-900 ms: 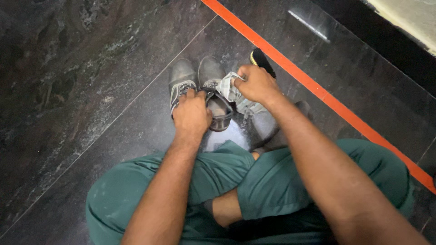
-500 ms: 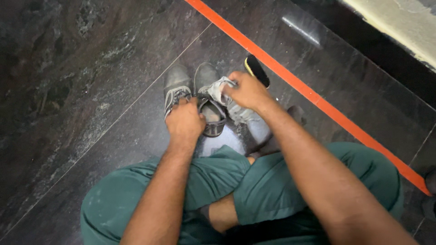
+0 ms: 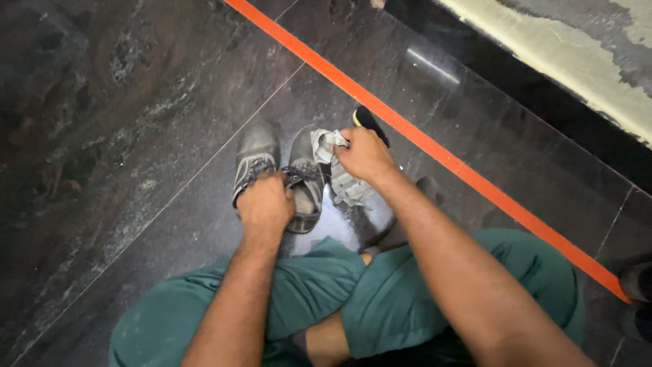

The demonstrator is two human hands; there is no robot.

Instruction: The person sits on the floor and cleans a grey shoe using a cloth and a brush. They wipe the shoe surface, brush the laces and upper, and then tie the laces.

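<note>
Grey shoes: two dusty lace-up shoes side by side, touching, toes pointing away, on dark polished stone floor [image 3: 102, 136] just in front of crossed legs.
Left shoe [image 3: 252, 158]: upright, laces visible, heel end hidden under left hand.
Right shoe [image 3: 303, 183]: upright, opening visible, sits betw. both hands.
Left hand [image 3: 265, 204]: fingers curled shut, clamped on collars of shoes where the pair meets, near the laces; exact grip part-hidden.
Right hand [image 3: 365, 155]: fingers closed on bunched checked cloth [image 3: 343, 178], pressed at upper outer side of right shoe; rest of cloth hangs down to floor beside it.
Brush [image 3: 370, 122]: black w/ yellow edge, lying on floor just beyond right hand, near orange stripe.
Orange stripe [image 3: 475, 177]: runs diagonally across floor, upper left to lower right.
Legs: green trousers [image 3: 394, 285], crossed, seated on floor.
Wall [image 3: 543, 41]: pale, patchy, upper right.
</note>
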